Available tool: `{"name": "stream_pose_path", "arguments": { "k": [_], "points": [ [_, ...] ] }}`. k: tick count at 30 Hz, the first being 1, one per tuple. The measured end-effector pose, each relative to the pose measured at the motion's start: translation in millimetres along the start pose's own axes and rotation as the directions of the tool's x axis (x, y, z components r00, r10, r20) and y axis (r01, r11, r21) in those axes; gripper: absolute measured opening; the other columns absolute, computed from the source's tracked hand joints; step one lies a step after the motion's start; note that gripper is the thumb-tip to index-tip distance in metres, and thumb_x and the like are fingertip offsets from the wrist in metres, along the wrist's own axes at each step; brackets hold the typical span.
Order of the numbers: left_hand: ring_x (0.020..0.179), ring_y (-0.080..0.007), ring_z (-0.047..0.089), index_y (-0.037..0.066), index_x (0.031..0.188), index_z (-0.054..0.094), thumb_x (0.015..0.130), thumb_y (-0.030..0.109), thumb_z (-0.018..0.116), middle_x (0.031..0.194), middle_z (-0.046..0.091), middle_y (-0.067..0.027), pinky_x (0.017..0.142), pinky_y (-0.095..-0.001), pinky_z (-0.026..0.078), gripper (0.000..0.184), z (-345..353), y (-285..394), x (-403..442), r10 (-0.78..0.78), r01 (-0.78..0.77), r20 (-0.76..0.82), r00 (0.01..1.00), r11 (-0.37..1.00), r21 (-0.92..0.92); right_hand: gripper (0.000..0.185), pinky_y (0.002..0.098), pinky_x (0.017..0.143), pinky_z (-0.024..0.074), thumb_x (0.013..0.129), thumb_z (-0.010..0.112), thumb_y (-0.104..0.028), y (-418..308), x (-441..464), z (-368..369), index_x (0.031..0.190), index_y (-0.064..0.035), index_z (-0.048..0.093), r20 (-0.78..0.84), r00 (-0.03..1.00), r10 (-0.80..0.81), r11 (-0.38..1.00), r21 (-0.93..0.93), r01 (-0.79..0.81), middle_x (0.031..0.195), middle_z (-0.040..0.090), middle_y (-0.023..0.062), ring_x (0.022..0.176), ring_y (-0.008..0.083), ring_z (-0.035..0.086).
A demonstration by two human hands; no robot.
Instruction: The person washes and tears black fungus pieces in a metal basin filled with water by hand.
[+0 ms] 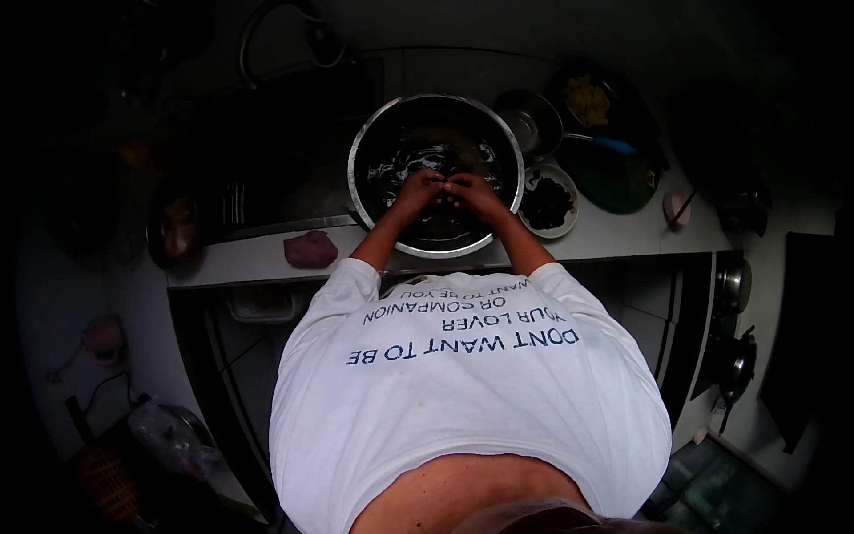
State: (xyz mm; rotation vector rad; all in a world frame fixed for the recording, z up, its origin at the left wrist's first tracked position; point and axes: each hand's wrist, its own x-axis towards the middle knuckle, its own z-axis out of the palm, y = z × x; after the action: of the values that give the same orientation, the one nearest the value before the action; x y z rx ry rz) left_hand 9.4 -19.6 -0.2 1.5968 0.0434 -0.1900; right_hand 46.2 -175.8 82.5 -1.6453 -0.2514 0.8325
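A large metal basin (355, 169) stands on the counter, with rippling dark liquid inside. Both of my hands are over its middle, close together with fingertips nearly touching. The fingers of my left hand (422, 190) are curled and pressed together. My right hand (472, 193) is bent inward in the same way. Whatever they pinch is too small and dark to make out. Just right of the basin, a white bowl (569, 219) holds dark pieces of food.
A pan (535, 126) with a blue handle lies behind the bowl, beside a green round board (623, 191) and yellow food pieces (586, 100). A reddish cloth (310, 250) lies at the counter's front edge. A faucet (245, 49) rises at the back left.
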Motion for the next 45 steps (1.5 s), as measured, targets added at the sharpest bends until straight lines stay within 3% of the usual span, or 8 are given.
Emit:
{"name": "stream_pose_path", "arguments": {
  "k": [6,9,15,19,24,36,39,45],
  "points": [
    [0.082,-0.0148,0.055,0.004,0.095,0.051,0.078,0.012,0.055,0.088,0.057,-0.0051,0.070,-0.0257,0.045,0.019,3,33,-11,-0.166,0.171,0.039,0.985,0.950,-0.261,0.020,0.0188,0.052,0.0418,0.074,0.064,-0.020,31,10,-7,0.084,-0.0053,0.055,-0.005,0.995,0.100,0.950,0.297,-0.094,0.070,0.055,0.0018,0.060,0.0080,0.052],
    [0.081,-0.0145,0.055,0.003,0.096,0.050,0.076,0.006,0.056,0.088,0.056,-0.0051,0.071,-0.0259,0.045,0.020,6,20,-9,0.003,0.002,0.056,0.998,0.996,-0.092,0.021,0.0183,0.052,0.0414,0.075,0.062,-0.018,36,12,-9,0.089,-0.0049,0.054,0.015,0.998,0.058,0.978,0.201,-0.060,0.073,0.055,0.0016,0.059,0.0074,0.051],
    [0.088,-0.0147,0.052,0.003,0.107,0.044,0.070,-0.004,0.055,0.096,0.053,-0.0077,0.074,-0.0262,0.044,0.040,12,17,-10,0.063,-0.057,0.038,0.997,0.987,-0.147,0.016,0.0202,0.052,0.0425,0.076,0.060,-0.014,40,15,-12,0.086,-0.0041,0.053,-0.109,0.994,-0.006,0.998,0.060,0.013,0.069,0.055,0.0029,0.056,0.0090,0.051],
    [0.084,-0.0149,0.052,0.003,0.111,0.040,0.069,-0.004,0.056,0.096,0.052,-0.0083,0.074,-0.0255,0.044,0.046,6,28,-10,0.013,-0.026,-0.045,0.999,0.956,-0.292,0.014,0.0215,0.053,0.0440,0.076,0.058,-0.010,42,17,-13,0.086,-0.0032,0.052,-0.171,0.985,0.030,0.964,0.265,0.016,0.073,0.055,0.0046,0.059,0.0105,0.053],
    [0.082,-0.0130,0.052,0.004,0.108,0.045,0.072,0.002,0.056,0.094,0.053,-0.0071,0.070,-0.0243,0.044,0.037,3,32,-10,-0.052,0.038,-0.036,0.998,0.952,-0.302,0.013,0.0220,0.053,0.0452,0.075,0.055,-0.003,37,14,-11,0.088,-0.0021,0.051,-0.104,0.994,0.018,0.946,0.325,0.017,0.077,0.055,0.0056,0.062,0.0116,0.054],
    [0.054,-0.0070,0.047,0.003,0.088,0.056,0.079,0.011,0.053,0.069,0.055,-0.0010,0.050,-0.0209,0.039,0.012,6,15,-5,-0.010,0.006,-0.064,0.998,0.998,-0.057,0.014,0.0212,0.053,0.0421,0.078,0.057,-0.016,39,18,-13,0.085,-0.0066,0.051,-0.008,0.993,0.117,0.870,0.483,-0.099,0.074,0.053,0.0024,0.061,0.0101,0.050],
    [0.054,-0.0067,0.048,0.004,0.087,0.056,0.079,0.012,0.054,0.069,0.055,-0.0013,0.048,-0.0200,0.039,0.012,4,11,-2,-0.034,0.033,-0.084,0.996,0.999,-0.019,0.016,0.0209,0.053,0.0424,0.077,0.060,-0.017,32,13,-9,0.085,-0.0069,0.050,0.022,0.995,0.098,0.936,0.338,-0.100,0.074,0.053,0.0026,0.061,0.0102,0.051],
    [0.062,-0.0088,0.055,0.004,0.093,0.056,0.080,0.014,0.053,0.077,0.059,-0.0046,0.054,-0.0202,0.046,0.016,3,16,-3,-0.165,0.159,-0.010,0.986,0.962,-0.221,0.020,0.0207,0.052,0.0421,0.073,0.063,-0.015,43,16,-7,0.086,-0.0070,0.049,0.037,0.997,0.063,0.953,0.295,-0.071,0.071,0.053,0.0032,0.061,0.0099,0.052]
  ]
}}
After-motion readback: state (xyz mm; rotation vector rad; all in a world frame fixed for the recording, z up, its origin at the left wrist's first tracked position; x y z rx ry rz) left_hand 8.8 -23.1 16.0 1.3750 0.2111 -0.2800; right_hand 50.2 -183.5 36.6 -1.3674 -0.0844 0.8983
